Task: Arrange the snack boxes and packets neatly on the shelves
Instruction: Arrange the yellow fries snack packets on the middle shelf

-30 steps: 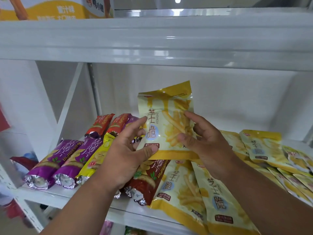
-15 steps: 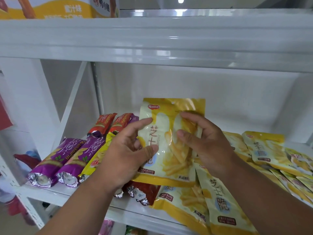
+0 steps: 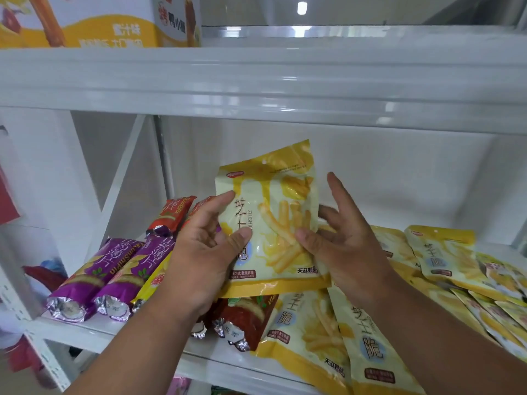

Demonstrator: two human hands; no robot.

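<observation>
Step in hand: positioning one yellow fries packet (image 3: 271,223) for placement on the middle shelf (image 3: 114,334). The packet is held upright above the shelf, tilted slightly to the right, its lower edge over the red tube packets (image 3: 245,317) and the flat yellow packets (image 3: 313,334) lying at the shelf front. The left hand (image 3: 199,252) grips the packet's left edge, thumb pressed on the printed face and fingers curled behind. The right hand (image 3: 348,240) pinches the lower right corner between thumb and the fingers behind; its index finger extends upward, clear of the packet. Both grips are therefore clamped on the same packet, one on each side. Purple tube packets (image 3: 94,280) lie in a row to the left; further yellow packets (image 3: 442,252) overlap loosely to the right. Judged next move: lower or stand the packet in line with the matching yellow packets, which calls for squaring its edges and avoiding the tubes below.
</observation>
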